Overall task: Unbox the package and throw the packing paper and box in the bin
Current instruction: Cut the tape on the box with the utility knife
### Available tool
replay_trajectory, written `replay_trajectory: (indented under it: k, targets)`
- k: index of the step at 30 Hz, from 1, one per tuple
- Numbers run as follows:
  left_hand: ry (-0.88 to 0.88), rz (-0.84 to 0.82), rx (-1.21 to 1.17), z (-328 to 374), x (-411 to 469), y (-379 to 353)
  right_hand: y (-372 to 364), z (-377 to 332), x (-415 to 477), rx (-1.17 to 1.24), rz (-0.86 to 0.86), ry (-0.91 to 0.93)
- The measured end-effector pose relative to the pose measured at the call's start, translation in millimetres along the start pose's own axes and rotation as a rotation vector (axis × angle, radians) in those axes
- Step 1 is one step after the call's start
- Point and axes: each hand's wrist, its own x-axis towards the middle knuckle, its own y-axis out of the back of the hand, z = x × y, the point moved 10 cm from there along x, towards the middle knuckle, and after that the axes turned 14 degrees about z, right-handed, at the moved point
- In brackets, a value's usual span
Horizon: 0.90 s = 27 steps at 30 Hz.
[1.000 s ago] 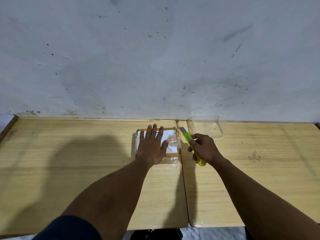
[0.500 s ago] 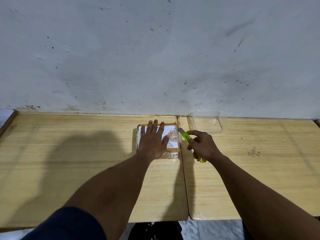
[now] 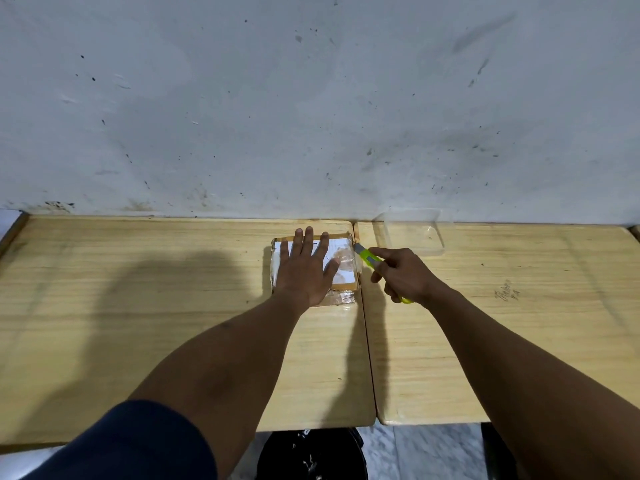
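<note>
My left hand (image 3: 304,268) lies flat, fingers spread, pinning the box (image 3: 346,271). My right hand (image 3: 401,277) grips the cutter (image 3: 367,258) at its right edge. Cutting step; next, slit the tape.

I think this is a plain room, maybe a classroom or a workroom. I see two wooden worktops (image 3: 173,306) pushed side by side against a dirty, spotty white wall (image 3: 311,98), and a pale stone floor (image 3: 415,452) below.
</note>
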Motion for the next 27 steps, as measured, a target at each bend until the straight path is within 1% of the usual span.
replay_trajectory:
  k: [6,11,19,27]
  targets:
    - [0.011,-0.004,0.007,2,-1,2,-5,-7,3,-0.091,-0.049,-0.032]
    - [0.005,0.001,0.007,2,-3,1,-6,-4,3,-0.15,-0.042,-0.045]
    - [0.002,-0.005,-0.012,4,-3,1,-4,-7,-6,-0.246,-0.005,0.023]
    - [0.014,-0.014,-0.016,5,-3,1,-2,-3,-12,-0.186,-0.018,-0.028]
